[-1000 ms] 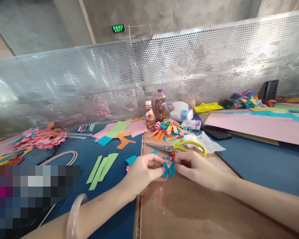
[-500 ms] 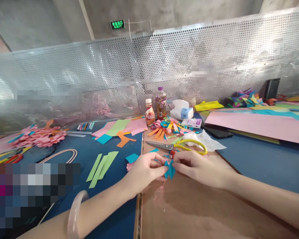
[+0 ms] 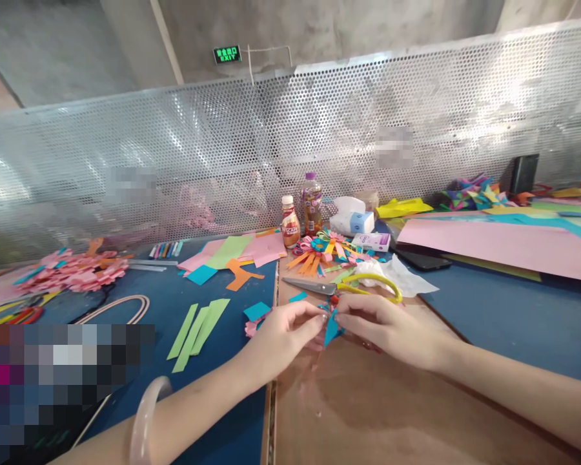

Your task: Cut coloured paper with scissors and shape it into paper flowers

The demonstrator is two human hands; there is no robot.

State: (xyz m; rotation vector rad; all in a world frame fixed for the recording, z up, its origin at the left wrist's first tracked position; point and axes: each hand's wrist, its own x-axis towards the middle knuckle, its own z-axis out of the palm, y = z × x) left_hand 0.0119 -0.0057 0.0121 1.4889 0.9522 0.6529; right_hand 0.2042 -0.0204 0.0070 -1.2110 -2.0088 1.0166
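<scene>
— Teal paper, is that what both hands are pinching?

— Yes. A small folded teal paper piece (image 3: 331,327) sits between them just above the brown board (image 3: 368,413). The left hand (image 3: 283,336) has thumb and forefinger closed on its left edge; the right hand (image 3: 385,326) is closed on its right edge, other fingers curled loosely. My guess is the two-sided pinch keeps the folds from springing open.

— Where is it on the desk (image 3: 513,316)?

— Near the middle, at six o'clock from the yellow-handled scissors (image 3: 346,286), which lie just beyond the fingertips, blades pointing to nine o'clock. They seem parked within easy reach.

— How many scissors?

— One pair that I can see. Two bottles (image 3: 301,216) stand upright side by side at twelve o'clock from the hands, against the perforated metal screen (image 3: 290,148), probably pushed back out of the working space. One tissue box (image 3: 352,218) is just at their three o'clock.

— And the paper?

— Three green strips (image 3: 198,326), as far as I can count, lie together at nine o'clock from the hands. A pile of finished pink flowers (image 3: 72,268) is far off at ten o'clock; too tangled to count. One multicoloured looped flower (image 3: 322,248) rests at twelve o'clock, in front of the bottles. A big pink sheet (image 3: 503,245) lies flat at two o'clock.

— Anything on the wrist?

— One pale bangle (image 3: 145,420) on the left forearm.
</scene>
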